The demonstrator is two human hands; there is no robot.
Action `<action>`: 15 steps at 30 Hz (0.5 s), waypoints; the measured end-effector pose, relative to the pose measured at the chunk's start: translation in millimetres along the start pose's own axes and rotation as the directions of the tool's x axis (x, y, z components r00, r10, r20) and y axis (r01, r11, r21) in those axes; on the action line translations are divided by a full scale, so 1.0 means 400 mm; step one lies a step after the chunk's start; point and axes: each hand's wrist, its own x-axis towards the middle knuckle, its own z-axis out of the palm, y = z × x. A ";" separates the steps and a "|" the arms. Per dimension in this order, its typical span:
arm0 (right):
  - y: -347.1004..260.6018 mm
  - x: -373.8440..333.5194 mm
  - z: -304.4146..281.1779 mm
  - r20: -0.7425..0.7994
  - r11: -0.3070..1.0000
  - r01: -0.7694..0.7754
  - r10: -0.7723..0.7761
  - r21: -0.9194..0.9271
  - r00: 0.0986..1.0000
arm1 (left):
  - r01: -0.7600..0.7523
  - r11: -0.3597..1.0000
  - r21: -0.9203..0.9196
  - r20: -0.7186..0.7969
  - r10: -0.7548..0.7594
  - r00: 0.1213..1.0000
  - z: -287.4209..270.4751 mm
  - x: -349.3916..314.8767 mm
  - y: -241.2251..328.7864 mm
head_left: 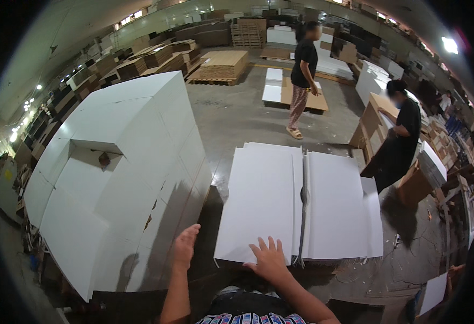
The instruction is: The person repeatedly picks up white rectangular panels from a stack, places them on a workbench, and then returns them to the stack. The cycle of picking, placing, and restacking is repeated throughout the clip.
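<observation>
My right hand lies with spread fingers on the near edge of a white panel, the top one of a stack in front of me. Beside it on the right is a second stack of white panels, with a narrow dark gap between the two. My left hand is raised in the air left of the first stack, its fingers stretched out and holding nothing. Close by on the left rises a big white block of stacked boards, with a recess in its top and chipped spots along its side.
A person in dark clothes stands beyond the stacks. Another person leans over a brown carton at the right. A pallet of brown boards stands farther back. At the lower right is a white board near someone's hand.
</observation>
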 end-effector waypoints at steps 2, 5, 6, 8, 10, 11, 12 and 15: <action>0.039 -0.016 0.054 0.039 0.999 -0.040 0.041 -0.033 0.998 | 0.029 0.948 0.317 0.074 -0.056 0.996 0.059 -0.034 -0.019; 0.104 -0.063 0.105 0.042 0.987 -0.130 0.134 -0.090 0.990 | -0.109 0.632 0.767 0.232 -0.115 0.966 0.141 -0.076 -0.046; 0.124 -0.076 0.114 0.031 0.986 -0.152 0.155 -0.070 0.988 | -0.174 0.557 0.812 0.273 -0.100 0.957 0.169 -0.078 -0.053; 0.153 -0.100 0.127 -0.011 0.979 -0.190 0.190 -0.069 0.982 | -0.220 0.458 0.861 0.299 -0.106 0.948 0.205 -0.075 -0.060; 0.163 -0.111 0.138 -0.043 0.982 -0.182 0.179 -0.050 0.983 | -0.172 0.416 0.893 0.257 -0.157 0.954 0.225 -0.062 -0.057; 0.163 -0.112 0.143 -0.041 0.980 -0.188 0.185 -0.060 0.982 | -0.204 0.396 0.895 0.281 -0.145 0.949 0.226 -0.052 -0.052; 0.159 -0.110 0.148 -0.061 0.978 -0.190 0.186 -0.080 0.981 | -0.225 0.368 0.902 0.299 -0.157 0.941 0.223 -0.043 -0.046; 0.137 -0.091 0.161 -0.025 0.960 -0.256 0.255 -0.114 0.967 | -0.277 0.373 0.885 0.357 -0.164 0.920 0.205 -0.005 -0.028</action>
